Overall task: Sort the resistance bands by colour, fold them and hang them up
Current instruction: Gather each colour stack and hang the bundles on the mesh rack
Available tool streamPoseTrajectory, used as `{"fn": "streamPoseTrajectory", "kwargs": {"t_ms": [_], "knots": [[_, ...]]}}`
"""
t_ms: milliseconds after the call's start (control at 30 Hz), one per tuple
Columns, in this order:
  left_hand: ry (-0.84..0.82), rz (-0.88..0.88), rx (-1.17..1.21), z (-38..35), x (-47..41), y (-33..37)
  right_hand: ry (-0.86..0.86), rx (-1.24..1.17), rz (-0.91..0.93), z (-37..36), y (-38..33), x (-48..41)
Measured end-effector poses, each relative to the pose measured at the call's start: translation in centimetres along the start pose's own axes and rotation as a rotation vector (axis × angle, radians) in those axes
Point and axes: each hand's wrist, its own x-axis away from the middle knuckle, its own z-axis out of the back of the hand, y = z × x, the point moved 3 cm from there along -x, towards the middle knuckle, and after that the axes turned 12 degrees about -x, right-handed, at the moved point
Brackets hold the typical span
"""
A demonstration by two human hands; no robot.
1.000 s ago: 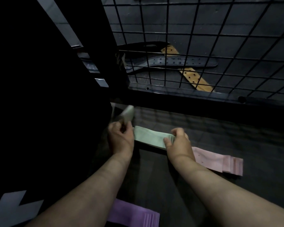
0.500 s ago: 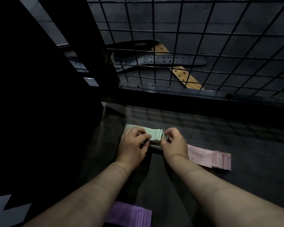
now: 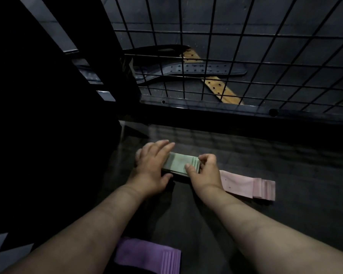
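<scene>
Folded green bands (image 3: 178, 164) held down on the dark surface (image 3: 246, 155).
The left end is covered by the left hand (image 3: 151, 169), fingers laid straight; the right end is pinched by the right hand (image 3: 204, 171) between thumb and curled fingers. Just right, pink bands (image 3: 249, 184) are laid; purple bands (image 3: 147, 256) nearer; wire grid (image 3: 226, 56) behind.

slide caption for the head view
The left hand rests on folded green bands while the right hand pinches their end; pink bands and purple bands lie nearby.
</scene>
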Motion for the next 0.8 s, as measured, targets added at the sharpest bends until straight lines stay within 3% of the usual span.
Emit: {"fn": "streamPoseTrajectory", "kwargs": {"t_ms": [133,400,567,667,800], "knots": [[-0.207,-0.014,-0.088,0.4,-1.4,-1.7,-0.058,-0.01,0.038,0.0,0.1,0.1],[-0.191,0.02,0.103,-0.4,-2.4,-3.8,-0.057,-0.026,0.021,-0.1,0.3,0.1],[-0.267,0.193,0.419,-1.3,-2.5,-4.7,-0.083,-0.007,0.027,0.1,0.4,0.2],[-0.263,0.2,0.533,-0.8,-2.2,-4.5,-0.097,0.029,0.051,0.2,0.5,0.2],[-0.271,0.17,0.53,0.2,-1.8,-3.6,-0.108,0.05,0.07,0.2,0.4,0.3]]}}
